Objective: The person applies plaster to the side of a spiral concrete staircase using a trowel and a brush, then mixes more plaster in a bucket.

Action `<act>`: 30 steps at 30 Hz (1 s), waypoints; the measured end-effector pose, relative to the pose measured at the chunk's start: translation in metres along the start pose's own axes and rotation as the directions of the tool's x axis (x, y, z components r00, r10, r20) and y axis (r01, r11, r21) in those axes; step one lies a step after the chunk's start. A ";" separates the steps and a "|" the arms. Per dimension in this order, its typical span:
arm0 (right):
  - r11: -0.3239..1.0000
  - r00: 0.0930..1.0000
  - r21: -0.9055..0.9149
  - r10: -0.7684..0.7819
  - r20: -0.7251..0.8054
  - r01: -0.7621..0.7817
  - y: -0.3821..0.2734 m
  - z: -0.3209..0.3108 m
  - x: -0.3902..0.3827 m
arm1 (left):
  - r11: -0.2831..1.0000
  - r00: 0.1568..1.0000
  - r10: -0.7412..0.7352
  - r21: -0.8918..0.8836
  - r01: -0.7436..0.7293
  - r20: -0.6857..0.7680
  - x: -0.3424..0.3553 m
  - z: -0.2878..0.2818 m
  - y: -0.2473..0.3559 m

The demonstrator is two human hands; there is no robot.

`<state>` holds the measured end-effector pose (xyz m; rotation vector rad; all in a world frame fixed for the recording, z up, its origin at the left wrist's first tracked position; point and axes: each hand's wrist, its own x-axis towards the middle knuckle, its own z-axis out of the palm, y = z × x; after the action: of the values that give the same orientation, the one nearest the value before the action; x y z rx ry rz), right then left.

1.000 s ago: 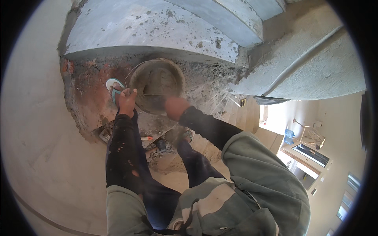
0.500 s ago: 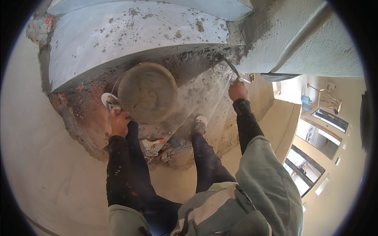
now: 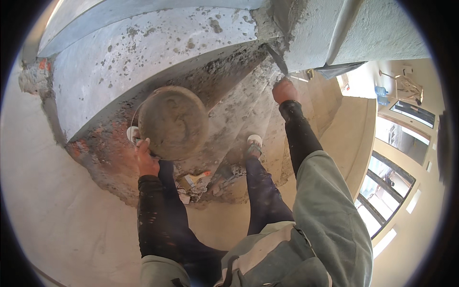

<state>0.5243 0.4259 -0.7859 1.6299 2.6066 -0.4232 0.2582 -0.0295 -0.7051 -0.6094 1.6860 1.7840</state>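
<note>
My left hand (image 3: 147, 159) grips the near-left rim of a round bucket (image 3: 205, 114) with a thin wire handle. The bucket is smeared grey-brown; I cannot make out how full it is. In my right hand (image 3: 285, 92), closed round its handle, is a trowel (image 3: 278, 60). Its dark narrow blade reaches into the corner where the rough steps meet the wall, and I cannot tell how firmly it touches. The curved white riser (image 3: 153, 57) beyond the bucket is spattered with grey mortar.
My feet in sandals stand on rough, mortar-strewn steps (image 3: 239, 119). Between my legs lie rubble (image 3: 222, 184) and a pale brush-like tool (image 3: 193, 179) with an orange end. A plastered wall (image 3: 373, 38) rises at the right; windows (image 3: 385, 191) show beyond a low ledge (image 3: 351, 124).
My right hand has moved up with the trowel toward the corner. My left hand still holds the bucket. The whole view has shifted a little.
</note>
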 end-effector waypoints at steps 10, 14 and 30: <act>0.948 0.969 0.295 -0.173 0.176 0.116 -0.057 0.062 -0.057 | 0.998 0.998 0.051 -0.020 -0.052 -0.039 -0.015 0.032 0.006; 0.677 0.546 0.179 -0.698 0.463 0.714 -0.105 0.061 -0.054 | 0.997 0.980 0.063 -0.027 -0.070 -0.187 -0.017 0.015 0.006; 0.710 0.918 0.670 -0.381 0.106 0.217 -0.127 -0.047 -0.158 | 0.975 0.988 0.140 -0.167 -0.148 -0.059 -0.006 -0.023 -0.012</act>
<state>0.4875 0.2472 -0.6862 1.1134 2.6809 -1.5954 0.2694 -0.0526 -0.7117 -0.6196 1.6556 2.0488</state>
